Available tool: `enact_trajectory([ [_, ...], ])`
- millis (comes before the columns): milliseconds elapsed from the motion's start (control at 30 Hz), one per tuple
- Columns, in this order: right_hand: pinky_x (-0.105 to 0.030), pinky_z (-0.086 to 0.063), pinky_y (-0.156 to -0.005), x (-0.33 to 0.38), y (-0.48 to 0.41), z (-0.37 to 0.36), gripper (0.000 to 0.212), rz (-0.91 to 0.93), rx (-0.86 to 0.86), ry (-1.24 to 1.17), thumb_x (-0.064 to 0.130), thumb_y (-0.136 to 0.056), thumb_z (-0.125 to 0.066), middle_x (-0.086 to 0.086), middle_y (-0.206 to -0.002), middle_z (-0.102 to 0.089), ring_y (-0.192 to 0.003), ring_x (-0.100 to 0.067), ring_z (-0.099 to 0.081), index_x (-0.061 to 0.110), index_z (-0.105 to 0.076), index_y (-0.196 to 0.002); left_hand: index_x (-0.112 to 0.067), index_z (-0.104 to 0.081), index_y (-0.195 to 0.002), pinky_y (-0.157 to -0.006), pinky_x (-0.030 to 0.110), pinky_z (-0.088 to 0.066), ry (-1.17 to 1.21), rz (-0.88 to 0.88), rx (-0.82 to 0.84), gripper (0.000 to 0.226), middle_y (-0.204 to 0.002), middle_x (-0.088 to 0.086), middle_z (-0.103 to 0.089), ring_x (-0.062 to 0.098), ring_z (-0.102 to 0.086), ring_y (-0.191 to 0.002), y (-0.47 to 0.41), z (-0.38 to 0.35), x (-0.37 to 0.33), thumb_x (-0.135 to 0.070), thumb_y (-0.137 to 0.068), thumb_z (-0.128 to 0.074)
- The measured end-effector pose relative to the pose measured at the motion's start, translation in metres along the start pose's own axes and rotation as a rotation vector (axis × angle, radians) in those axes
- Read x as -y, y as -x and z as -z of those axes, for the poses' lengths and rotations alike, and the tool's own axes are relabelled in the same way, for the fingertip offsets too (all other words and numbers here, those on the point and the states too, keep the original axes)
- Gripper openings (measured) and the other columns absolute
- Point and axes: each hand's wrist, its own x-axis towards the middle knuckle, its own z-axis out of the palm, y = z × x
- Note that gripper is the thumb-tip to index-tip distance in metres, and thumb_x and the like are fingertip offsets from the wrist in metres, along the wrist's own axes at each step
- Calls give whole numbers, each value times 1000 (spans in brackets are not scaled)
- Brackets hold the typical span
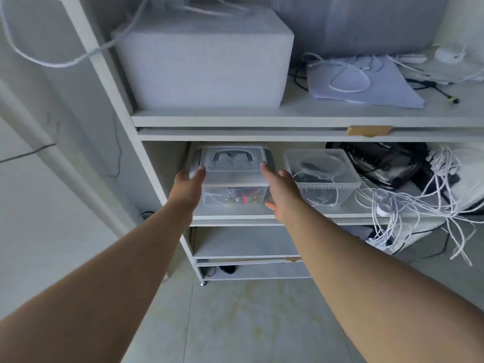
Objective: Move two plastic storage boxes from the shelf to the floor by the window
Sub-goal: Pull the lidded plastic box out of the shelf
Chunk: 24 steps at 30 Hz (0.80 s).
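Two bare forearms extend from the bottom corners of the view toward a white shelf unit (167, 158). Tiled floor (262, 323) lies beneath them.

The left hand (187, 186) is open, fingers straight, at the left side of a lidded clear plastic box (235, 184); its fingertips reach the lid's left edge. The right hand (281, 191) is likewise open, fingers extended, thumb lowered near the box's lower right corner, its fingertips at the lid's right edge. Neither hand has closed on the box. Firm contact cannot be confirmed.

This box sits at the left end of the middle shelf. Its lid carries a grey handle (230, 155), and small coloured items show through the front wall.

Just beside it to the right, on the same shelf and apart from both hands, stands a second clear box (323, 176), its lid flat, holding dark cables. Further right lie a black bag (385, 163) and a tangle of white cables (419, 205) spilling over the shelf edge.

On the shelf above rest a white foam block (204, 61), at left, and a stack of papers (366, 82) with loose cords, at right
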Motion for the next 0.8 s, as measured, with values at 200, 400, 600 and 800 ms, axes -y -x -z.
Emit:
enact_trajectory([
  [200, -47, -49, -104, 6, -43, -3, 89, -51, 8, 18, 52, -88, -68, -5, -150, -44, -108, -20, -44, 16, -29, -160, -16, -42, -144, -74, 33, -44, 101, 97, -3, 63, -97, 2, -52, 18, -44, -75, -39, -21, -10, -50, -92, -53],
  [400, -45, -57, -83, 7, -65, -16, 79, -109, -37, 4, 41, -80, -80, -3, -129, -48, -110, -27, -51, 14, -44, -145, -32, -38, -148, -82, 37, -52, 299, 161, 0, 67, -142, 3, -47, 25, -48, -121, -54, -23, -10, -28, -88, -66],
  [600, -40, -58, -73, 0, -56, -13, 67, -113, -38, 4, 22, -81, -83, -6, -131, -53, -108, -27, -54, 9, -46, -134, -31, -37, -149, -84, 44, -57, 344, 175, 8, 76, -140, 6, -49, 25, -56, -118, -46, -11, -9, -5, -85, -69],
  [800, -43, -59, -73, 4, 1, -4, 64, -87, 11, 12, 19, -82, -82, -6, -134, -55, -108, -27, -54, 10, -47, -135, -29, -37, -149, -83, 45, -58, 355, 107, -52, 74, -139, 5, -48, 26, -57, -117, 16, 11, -8, -7, -85, -69],
])
